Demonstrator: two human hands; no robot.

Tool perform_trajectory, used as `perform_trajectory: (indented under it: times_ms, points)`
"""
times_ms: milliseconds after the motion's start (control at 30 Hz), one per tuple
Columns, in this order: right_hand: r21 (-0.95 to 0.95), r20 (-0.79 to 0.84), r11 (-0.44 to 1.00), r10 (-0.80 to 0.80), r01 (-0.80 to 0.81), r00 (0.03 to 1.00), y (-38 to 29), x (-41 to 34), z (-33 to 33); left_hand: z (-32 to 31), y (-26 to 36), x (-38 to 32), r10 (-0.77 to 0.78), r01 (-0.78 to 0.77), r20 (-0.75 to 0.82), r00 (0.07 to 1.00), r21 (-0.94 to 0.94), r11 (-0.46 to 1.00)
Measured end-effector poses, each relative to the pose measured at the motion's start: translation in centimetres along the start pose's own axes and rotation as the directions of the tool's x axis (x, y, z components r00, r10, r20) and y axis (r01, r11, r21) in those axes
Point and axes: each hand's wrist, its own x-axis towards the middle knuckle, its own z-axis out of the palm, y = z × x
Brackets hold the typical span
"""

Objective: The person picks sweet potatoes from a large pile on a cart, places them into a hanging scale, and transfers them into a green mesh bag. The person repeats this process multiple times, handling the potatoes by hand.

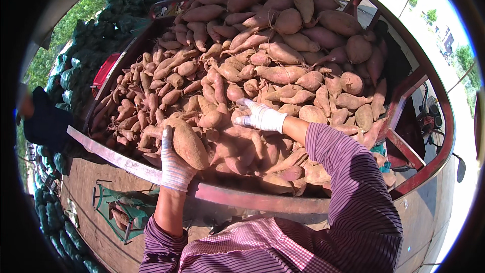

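My left hand (176, 168), in a striped knit glove, holds a large sweet potato (187, 144) above the near side wall of the cargo bed. My right hand (261, 115), gloved the same way, reaches over the middle of the heap of sweet potatoes (280, 74). Its thumb and fingers are spread beside a small sweet potato (237, 114); whether they grip it cannot be made out. Thin, small roots lie mostly on the left of the heap, and bigger ones at the back and right.
The metal side wall (261, 199) of the cargo bed runs just in front of me. A red frame (409, 151) rises on the right. Below left stands a green bag on a wire stand (125, 208) with sweet potatoes inside. Stacked green sacks (75, 72) and people are beyond the left side.
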Motion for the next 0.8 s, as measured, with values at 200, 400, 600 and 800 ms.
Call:
perform_trajectory:
  times_ms: [200,400,600,800]
  points:
    - [-0.814,-0.119,0.532,0.244,-0.235,0.963,1.8,4.3,-3.5,-1.9,0.8,0.8,0.007,-0.002,0.056,0.998,-0.095,0.996]
    - [-0.877,-0.089,0.351,0.552,-0.328,0.829,-0.5,7.5,-1.1,-0.9,0.5,-0.7,-0.055,0.064,0.098,0.994,-0.087,0.994]
    - [-0.718,-0.354,0.498,0.341,-0.486,0.871,0.0,6.1,1.9,-0.8,0.2,0.2,-0.003,0.005,0.049,0.999,-0.052,0.999]
    - [-0.671,-0.273,0.632,0.277,-0.389,0.921,-0.3,5.8,3.4,-1.3,0.3,-0.6,-0.031,0.055,0.140,0.990,-0.173,0.983]
